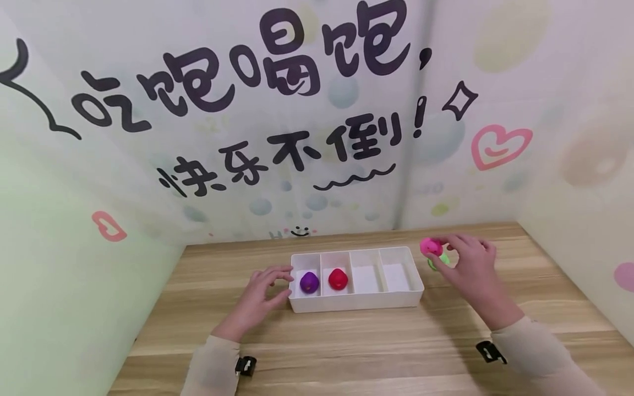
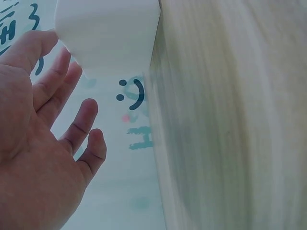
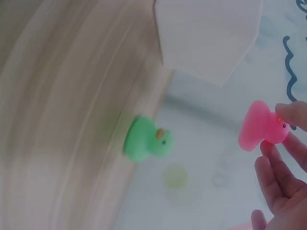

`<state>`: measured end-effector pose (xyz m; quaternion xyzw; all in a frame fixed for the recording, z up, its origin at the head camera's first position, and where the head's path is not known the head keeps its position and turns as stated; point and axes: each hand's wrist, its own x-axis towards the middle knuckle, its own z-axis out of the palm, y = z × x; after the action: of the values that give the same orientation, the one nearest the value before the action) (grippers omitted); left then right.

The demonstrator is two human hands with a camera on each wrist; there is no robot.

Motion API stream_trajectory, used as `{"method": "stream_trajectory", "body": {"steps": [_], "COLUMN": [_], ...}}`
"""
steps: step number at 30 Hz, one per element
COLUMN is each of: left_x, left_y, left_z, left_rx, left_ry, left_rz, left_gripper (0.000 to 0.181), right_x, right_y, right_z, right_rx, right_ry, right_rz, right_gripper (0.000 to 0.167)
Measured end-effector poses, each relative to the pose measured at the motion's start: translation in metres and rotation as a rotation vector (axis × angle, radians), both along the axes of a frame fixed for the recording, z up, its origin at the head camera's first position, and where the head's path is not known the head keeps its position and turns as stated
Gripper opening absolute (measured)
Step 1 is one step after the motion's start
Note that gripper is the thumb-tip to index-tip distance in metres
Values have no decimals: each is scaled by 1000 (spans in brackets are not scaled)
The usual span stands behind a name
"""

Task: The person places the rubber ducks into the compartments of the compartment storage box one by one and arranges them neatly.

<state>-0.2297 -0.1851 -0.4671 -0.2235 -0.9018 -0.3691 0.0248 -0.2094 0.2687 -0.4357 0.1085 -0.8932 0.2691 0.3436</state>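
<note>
A pink toy duck (image 3: 259, 125) is pinched by its head between the thumb and fingers of my right hand (image 1: 473, 269), held up off the table right of the white divided tray (image 1: 356, 302). Below it on the table sits a green toy duck (image 3: 144, 139), partly hidden behind the right hand in the head view. My left hand (image 1: 260, 291) touches the tray's left end with its fingers spread and relaxed. In the tray's leftmost compartment lies a purple toy (image 1: 309, 282); a red toy (image 1: 338, 279) lies in the compartment beside it.
The tray's two right-hand compartments (image 1: 397, 275) show bare white floors. The wooden table (image 1: 317, 352) meets a printed backdrop (image 1: 238, 220) behind the tray, with pale side walls at left and right. A black strap clip (image 1: 490, 352) is on the right sleeve.
</note>
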Motion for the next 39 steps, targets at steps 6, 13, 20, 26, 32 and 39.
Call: {"method": "stream_trajectory", "body": {"steps": [6, 13, 20, 26, 32, 39], "left_x": [0, 0, -1, 0, 2, 1], "left_y": [0, 0, -1, -1, -2, -1], "left_z": [1, 1, 0, 0, -3, -1], "left_rx": [-5, -11, -21, -16, 9, 29], "left_ry": [-8, -3, -6, -18, -43, -36], "left_rz": [7, 4, 7, 10, 12, -7], "left_gripper": [27, 27, 28, 27, 27, 27], "right_x": [-3, -6, -9, -10, -13, -20], "right_y": [-22, -46, -63, -75, -88, -95], "right_z": [-1, 0, -1, -3, -3, -6], "right_rx": [-36, -16, 20, 78, 154, 192], "right_ry": [-13, -22, -79, -147, -191, -225], "right_rz": [15, 77, 114, 163, 205, 271], "right_gripper": [37, 35, 37, 38, 36, 33]}}
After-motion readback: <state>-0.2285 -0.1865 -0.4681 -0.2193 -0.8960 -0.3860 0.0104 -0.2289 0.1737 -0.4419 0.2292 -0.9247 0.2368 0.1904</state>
